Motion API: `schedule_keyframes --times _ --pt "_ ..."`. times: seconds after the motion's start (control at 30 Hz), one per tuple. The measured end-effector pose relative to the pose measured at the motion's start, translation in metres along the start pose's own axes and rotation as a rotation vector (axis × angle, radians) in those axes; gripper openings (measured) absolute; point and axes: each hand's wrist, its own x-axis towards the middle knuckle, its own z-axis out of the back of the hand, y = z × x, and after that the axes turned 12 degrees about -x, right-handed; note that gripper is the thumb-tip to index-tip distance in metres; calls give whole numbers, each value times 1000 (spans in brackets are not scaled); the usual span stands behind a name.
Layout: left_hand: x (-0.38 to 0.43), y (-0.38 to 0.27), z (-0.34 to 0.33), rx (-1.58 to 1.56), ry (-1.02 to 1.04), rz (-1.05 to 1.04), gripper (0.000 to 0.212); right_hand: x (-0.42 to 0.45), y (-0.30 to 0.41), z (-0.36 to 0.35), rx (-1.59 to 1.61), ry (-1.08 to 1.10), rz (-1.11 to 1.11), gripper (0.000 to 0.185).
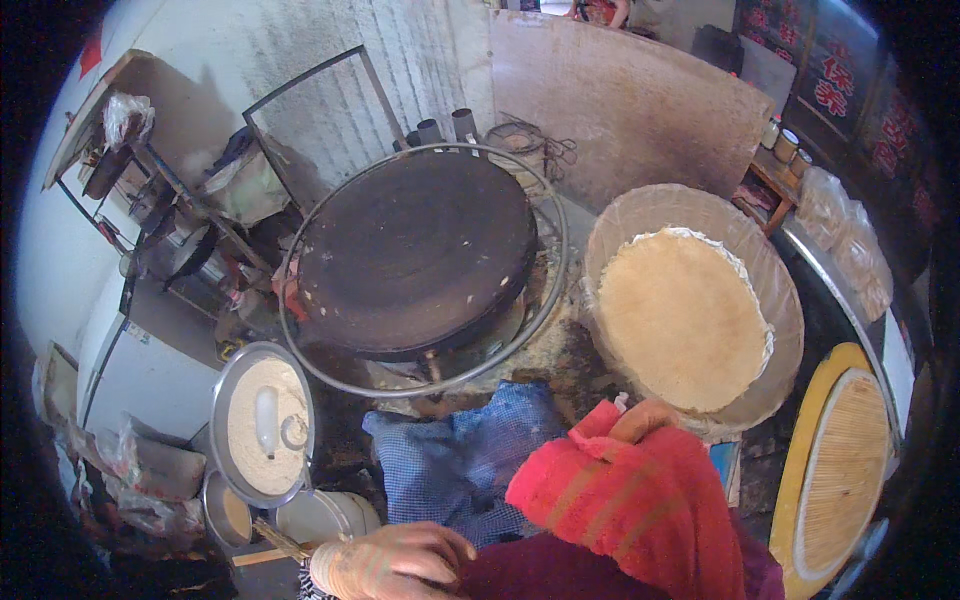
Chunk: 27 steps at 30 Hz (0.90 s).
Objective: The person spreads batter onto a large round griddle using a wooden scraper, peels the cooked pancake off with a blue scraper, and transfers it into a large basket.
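A red towel [622, 495] with faint stripes is gripped in my right hand [643, 421] and hangs down over my forearm side. My left hand [397, 561], with loosely bent fingers, lies against my dark maroon clothing [540, 566]; its palm side is hidden. Between the hands a blue checked cloth [465, 450] covers what looks like my lap. In front stands a large round dark griddle [420, 247] with a metal ring [559, 277] around it. To its right, a lined basket [776, 322] holds a stack of thin round tan flatbreads [679, 322].
At left are a metal basin [225, 457] of pale batter or flour with a clear bottle [266, 420] in it, a smaller bowl [214, 517], and a bucket [330, 517]. A round slatted board [844, 472] leans at right. A brown panel [622, 97] stands behind; part of a person [600, 11] shows beyond.
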Motion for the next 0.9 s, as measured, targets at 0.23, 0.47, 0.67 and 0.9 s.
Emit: schedule_keyframes --times 0.23,0.47,0.67,0.9 --pt "-27 -6 -29 331 -551 -387 19 39 8 -65 269 390 112 41" --pt "-60 10 -48 230 -528 -230 32 44 -4 -122 501 639 251 40" --pt "-53 12 -62 256 -680 -278 27 46 -9 -154 587 606 282 39" --pt "-48 33 -72 153 -733 -467 21 57 -26 -159 596 651 251 39"
